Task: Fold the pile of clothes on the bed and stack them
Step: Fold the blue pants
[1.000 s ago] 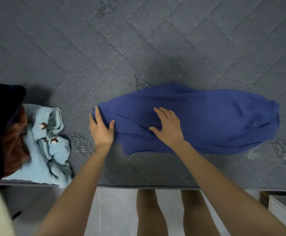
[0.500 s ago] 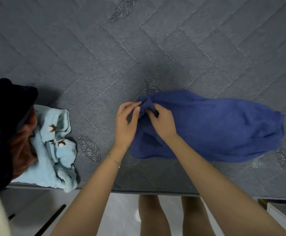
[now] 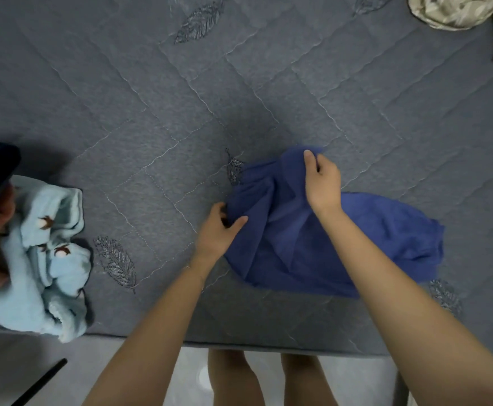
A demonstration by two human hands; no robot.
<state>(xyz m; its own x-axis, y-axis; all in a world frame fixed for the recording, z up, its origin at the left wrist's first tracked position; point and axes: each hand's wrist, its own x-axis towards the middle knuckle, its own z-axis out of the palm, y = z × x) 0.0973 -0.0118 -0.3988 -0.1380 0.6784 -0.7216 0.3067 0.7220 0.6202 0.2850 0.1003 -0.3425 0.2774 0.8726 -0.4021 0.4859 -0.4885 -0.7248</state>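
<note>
The blue garment (image 3: 342,238) lies on the bed (image 3: 151,112) in the lower right of the frame, close to the bed's near edge. Its long axis runs roughly across the picture, from a bunched end at centre frame out to a loose, flat end at the right, sloping a little downward that way.

Both hands are at the centre-frame end and are set apart from each other along that short edge. The left hand (image 3: 217,232) pinches the nearer, lower corner between thumb and curled fingers. The right hand (image 3: 323,183) pinches the farther, upper corner and has it raised off the bed, so the cloth hangs in soft ridges between the two grips. The right forearm crosses over the middle of the garment.

The whole free length therefore lies to the right of the hands. A fold would probably carry the held edge rightward along that axis, towards the flat end.

A pale blue garment (image 3: 48,259) sits crumpled at the left edge of the frame, well apart, and a beige cloth (image 3: 459,10) shows in the upper right corner.
</note>
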